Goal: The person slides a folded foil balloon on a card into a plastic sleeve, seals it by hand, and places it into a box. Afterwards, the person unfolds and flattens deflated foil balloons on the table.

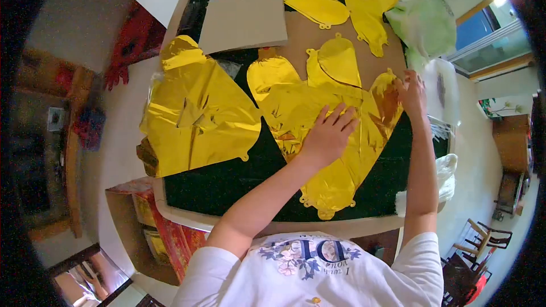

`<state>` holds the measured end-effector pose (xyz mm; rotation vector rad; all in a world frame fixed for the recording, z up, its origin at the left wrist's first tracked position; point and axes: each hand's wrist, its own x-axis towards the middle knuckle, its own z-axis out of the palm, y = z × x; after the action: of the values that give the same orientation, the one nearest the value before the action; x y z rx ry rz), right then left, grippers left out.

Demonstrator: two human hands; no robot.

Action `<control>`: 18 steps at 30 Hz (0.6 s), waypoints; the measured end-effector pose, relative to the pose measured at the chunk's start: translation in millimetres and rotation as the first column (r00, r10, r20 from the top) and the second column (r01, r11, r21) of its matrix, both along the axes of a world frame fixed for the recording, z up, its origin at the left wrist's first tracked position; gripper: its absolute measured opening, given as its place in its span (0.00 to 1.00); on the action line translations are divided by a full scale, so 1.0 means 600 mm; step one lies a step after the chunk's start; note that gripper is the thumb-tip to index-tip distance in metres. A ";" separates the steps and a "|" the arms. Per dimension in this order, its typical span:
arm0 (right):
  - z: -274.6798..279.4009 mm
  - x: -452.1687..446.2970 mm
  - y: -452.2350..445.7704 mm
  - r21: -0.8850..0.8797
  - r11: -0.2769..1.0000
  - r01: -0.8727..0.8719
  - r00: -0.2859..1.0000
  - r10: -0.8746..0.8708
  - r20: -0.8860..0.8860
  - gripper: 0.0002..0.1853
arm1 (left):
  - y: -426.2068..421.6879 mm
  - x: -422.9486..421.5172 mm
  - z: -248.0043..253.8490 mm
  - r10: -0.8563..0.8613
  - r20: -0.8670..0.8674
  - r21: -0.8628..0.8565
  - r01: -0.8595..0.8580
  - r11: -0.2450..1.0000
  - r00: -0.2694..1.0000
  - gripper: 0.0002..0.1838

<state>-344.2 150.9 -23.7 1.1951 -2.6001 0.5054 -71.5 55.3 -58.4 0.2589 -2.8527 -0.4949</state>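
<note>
An uninflated gold foil balloon [335, 165] lies spread out in front of me, with rounded lobes at its far side and small tabs along its edge. My left hand [330, 136] rests on the middle of it, palm down with the fingers stretched out. At the right lobe's outer edge, my right hand [413, 95] has its fingers bent around the foil and pinches it. Another flat gold foil balloon [199, 113] lies to the left, creased and partly folded at its far end.
Beyond the balloons are a grey-beige card [244, 21], a brown cardboard sheet [307, 28] and more gold foil pieces [367, 8]. A pale green plastic bag [424, 23] sits at the far right. White plastic [446, 179] hangs by the right edge of the dark green tabletop [199, 190].
</note>
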 end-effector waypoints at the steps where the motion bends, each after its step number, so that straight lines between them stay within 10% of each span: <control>1: -0.006 -0.009 0.010 0.069 0.995 0.074 0.991 -0.080 0.103 0.17 | -0.001 0.000 0.000 -0.004 -0.004 0.013 0.004 1.000 1.000 0.26; 7: -0.015 -0.025 0.008 0.155 0.971 0.184 0.912 -0.227 0.341 0.19 | -0.003 -0.001 -0.005 -0.008 -0.013 0.011 0.008 1.000 1.000 0.25; 12: 0.000 -0.016 0.018 -0.086 0.996 0.025 0.846 0.025 0.532 0.15 | -0.004 -0.001 -0.003 -0.006 0.028 -0.065 0.008 0.998 1.000 0.25; 16: -0.043 0.026 0.070 -0.462 0.883 -0.086 0.815 0.330 0.477 0.13 | -0.002 0.001 -0.007 0.001 -0.022 -0.056 -0.002 0.998 1.000 0.25; 18: -0.071 0.106 0.092 -0.242 0.954 -0.175 0.966 0.214 0.144 0.19 | -0.003 -0.002 0.003 0.006 -0.053 -0.011 -0.007 1.000 0.999 0.24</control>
<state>-280.5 206.2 -66.1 1.3893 -2.4824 0.9562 -72.6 53.5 -56.9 0.2495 -2.8011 -0.4777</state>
